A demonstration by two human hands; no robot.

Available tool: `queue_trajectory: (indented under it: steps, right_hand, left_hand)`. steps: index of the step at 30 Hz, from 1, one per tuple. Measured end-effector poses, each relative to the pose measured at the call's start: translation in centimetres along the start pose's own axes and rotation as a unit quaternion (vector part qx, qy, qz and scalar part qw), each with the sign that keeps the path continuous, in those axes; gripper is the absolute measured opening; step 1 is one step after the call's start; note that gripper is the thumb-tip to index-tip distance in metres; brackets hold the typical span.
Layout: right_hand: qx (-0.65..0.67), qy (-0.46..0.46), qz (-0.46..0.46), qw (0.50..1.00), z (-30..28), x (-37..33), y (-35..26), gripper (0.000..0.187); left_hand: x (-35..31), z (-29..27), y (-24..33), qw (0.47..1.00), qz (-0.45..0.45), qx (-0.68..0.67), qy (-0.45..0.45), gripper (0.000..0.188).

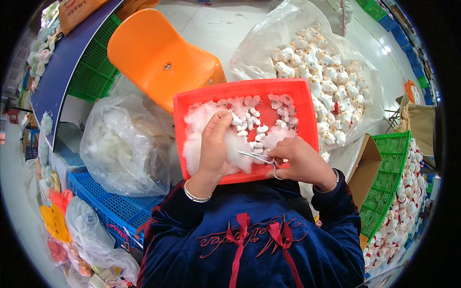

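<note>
A red plastic tray [309,110] sits in front of my body with white fluffy stuffing [197,125] along its left side and another tuft at the right. Several small white stuffed-looking pieces [254,120] lie in its middle, and flatter grey-white pieces [288,109] are toward its far right. My left hand [214,144] pinches a small white fabric piece [235,118] between thumb and fingers above the stuffing. In my right hand [297,158] is a slim metal tool with scissor handles [252,155], scissors or forceps. Its tip points left toward the stuffing, below the left hand's fingers.
An orange chair [158,57] stands beyond the tray. A clear bag of white plush pieces [331,81] lies at the far right, a clear bag of stuffing [125,149] at the left. Blue crate [110,197], cardboard box [364,165] and green crate [386,177] flank me.
</note>
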State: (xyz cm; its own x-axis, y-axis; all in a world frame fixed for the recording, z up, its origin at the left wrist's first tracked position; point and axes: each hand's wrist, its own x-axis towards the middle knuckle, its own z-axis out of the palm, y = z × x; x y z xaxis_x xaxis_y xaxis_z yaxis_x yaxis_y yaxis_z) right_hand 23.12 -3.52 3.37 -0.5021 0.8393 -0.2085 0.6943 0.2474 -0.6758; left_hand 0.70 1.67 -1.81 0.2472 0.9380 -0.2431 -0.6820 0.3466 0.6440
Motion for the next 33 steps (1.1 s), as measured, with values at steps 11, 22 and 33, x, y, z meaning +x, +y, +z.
queue_trajectory:
  steps: [11,22,33]
  right_hand:
    - [0.045,0.146,0.04,0.988,-1.6,-2.8,2.0,0.029]
    - [-0.03,0.121,0.038,0.992,-1.6,-1.9,0.9,0.029]
    - [-0.045,0.108,0.02,0.993,-2.5,-2.7,1.6,0.052]
  left_hand:
    - [0.6,-1.2,0.4,0.985,0.033,0.17,0.007,0.017]
    - [-0.1,-0.9,0.2,0.966,0.032,0.247,-0.066,0.012]
    - [0.3,-1.0,1.8,0.964,-0.03,0.248,-0.09,0.015]
